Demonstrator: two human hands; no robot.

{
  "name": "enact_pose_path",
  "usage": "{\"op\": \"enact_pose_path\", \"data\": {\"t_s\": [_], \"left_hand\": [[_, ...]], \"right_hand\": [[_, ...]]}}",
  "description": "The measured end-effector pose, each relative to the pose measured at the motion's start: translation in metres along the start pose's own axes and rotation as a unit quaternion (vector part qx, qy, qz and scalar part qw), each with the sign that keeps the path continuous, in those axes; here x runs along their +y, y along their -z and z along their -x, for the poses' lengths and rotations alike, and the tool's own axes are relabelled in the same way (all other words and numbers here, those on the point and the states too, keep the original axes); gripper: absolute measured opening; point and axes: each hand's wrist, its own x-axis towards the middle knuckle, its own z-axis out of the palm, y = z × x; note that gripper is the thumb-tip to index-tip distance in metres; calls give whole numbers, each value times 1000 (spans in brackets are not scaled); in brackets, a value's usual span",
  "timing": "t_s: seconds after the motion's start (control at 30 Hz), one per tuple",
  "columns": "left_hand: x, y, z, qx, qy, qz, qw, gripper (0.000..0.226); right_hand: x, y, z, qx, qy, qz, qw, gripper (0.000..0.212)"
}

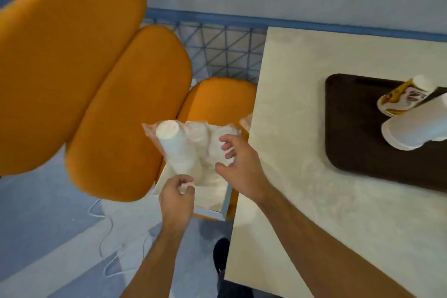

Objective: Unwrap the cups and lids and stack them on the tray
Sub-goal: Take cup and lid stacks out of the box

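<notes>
Left hand (177,192) pinches wrap; right hand (238,159) grips wrapped cups (219,145)

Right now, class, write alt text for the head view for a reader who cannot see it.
Two bare hands reach into an open box of plastic-wrapped white cup stacks: the left hand pinches wrapping, the right hand curls around one stack. On the table, a dark tray holds stacked cups.
</notes>
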Motion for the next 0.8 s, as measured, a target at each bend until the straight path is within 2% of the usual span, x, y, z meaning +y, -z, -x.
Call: {"op": "enact_pose_path", "data": {"t_s": [0.07,0.1,0.23,0.27,0.33,0.47,0.6,0.67,0.73,0.8], "left_hand": [[-24,9,-30,-20,6,-91,996,22],[-40,14,-48,-42,3,-148,988,29],[-91,19,-87,-132,-19,-293,947,94],[-104,18,-95,-154,-15,-312,937,103],[-120,14,-102,-189,-10,-330,925,103],[-142,8,-106,-185,-26,-276,943,107],[-149,9,-106,-189,-22,-242,951,116],[-145,10,-105,-189,-26,-246,950,117],[-137,9,-103,-176,-48,-284,941,109],[-126,9,-100,-141,-88,-288,943,89]], "right_hand": [[6,-33,-26,-30,-29,13,999,78],[9,-51,-42,-46,-38,17,998,87],[20,-96,-84,-77,-48,23,996,107],[22,-108,-93,-79,-43,17,996,110],[30,-129,-103,-87,-46,-2,995,109],[39,-158,-114,-80,-77,-34,993,94],[39,-169,-116,-78,-98,-64,990,93],[44,-169,-116,-74,-110,-61,989,85],[49,-165,-113,-61,-131,-73,987,72],[51,-161,-109,-23,-166,-98,981,75]]}}
